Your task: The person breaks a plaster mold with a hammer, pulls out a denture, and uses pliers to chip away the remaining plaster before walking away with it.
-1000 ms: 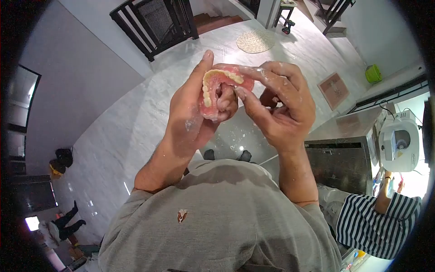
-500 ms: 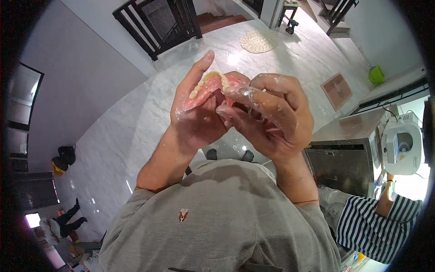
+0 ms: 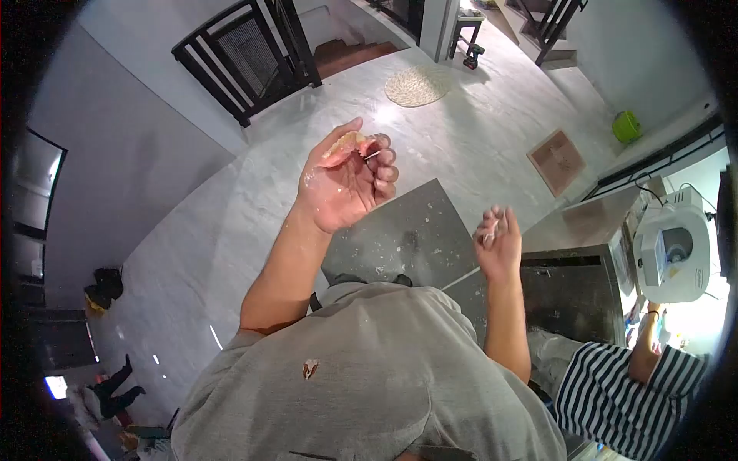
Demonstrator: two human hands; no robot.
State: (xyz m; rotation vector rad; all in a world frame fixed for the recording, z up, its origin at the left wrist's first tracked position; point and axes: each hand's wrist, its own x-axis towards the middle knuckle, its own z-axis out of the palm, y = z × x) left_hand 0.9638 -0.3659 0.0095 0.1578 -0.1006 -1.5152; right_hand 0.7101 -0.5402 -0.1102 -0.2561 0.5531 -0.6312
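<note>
My left hand [image 3: 346, 184], raised in front of my chest, is curled around a denture [image 3: 346, 147] with a pink base and yellowish teeth. The denture lies along the thumb and upper palm, partly covered by the fingers. A short thin pale sliver shows near the index and middle fingers; I cannot make out what it is. White dust marks the palm. My right hand [image 3: 500, 242] is apart from the denture, lower and to the right, beside the dark cabinet. Its fingers are bent inward and slightly blurred, with a pale pinkish spot among them that I cannot identify.
Below my hands is a grey board [image 3: 407, 234] speckled with white bits. At right stand a dark cabinet [image 3: 573, 288] and a white machine [image 3: 676, 253]. A person in a striped shirt [image 3: 615, 388] is beside them. A round woven mat [image 3: 417, 85] lies on the floor.
My right hand has left the denture and moved down and to the right. My left hand keeps the denture, now with its fingers curled more over it. The view has shifted slightly.
</note>
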